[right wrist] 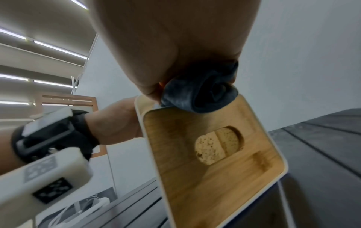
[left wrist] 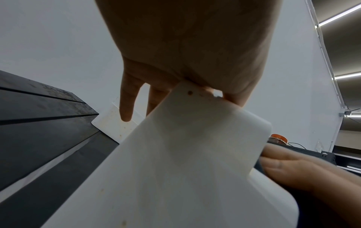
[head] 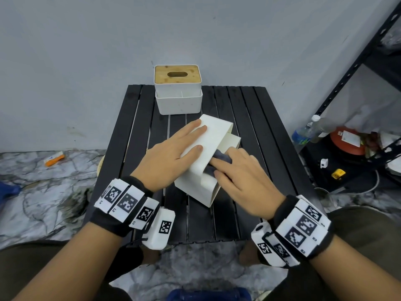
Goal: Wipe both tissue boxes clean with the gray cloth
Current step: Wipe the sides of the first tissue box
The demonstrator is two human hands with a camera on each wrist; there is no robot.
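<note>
A white tissue box [head: 217,129] lies tipped on its side mid-table, its wooden lid [right wrist: 215,138] with an oval slot facing right. My left hand [head: 184,144] rests flat on its upper face, fingers straight, palm on the near edge [left wrist: 185,86]. My right hand [head: 238,170] holds the bunched gray cloth [head: 223,157] against the lid side; the cloth [right wrist: 201,94] sits balled under the palm at the lid's rim. The second tissue box [head: 178,101], white with a wooden top, stands upright at the table's back edge, untouched.
The black slatted table [head: 249,127] stands against a gray wall. A dark metal shelf [head: 347,68] at the right holds a water bottle [head: 303,131] and a red container [head: 347,140]. An orange item [head: 54,159] lies on the marble floor at the left.
</note>
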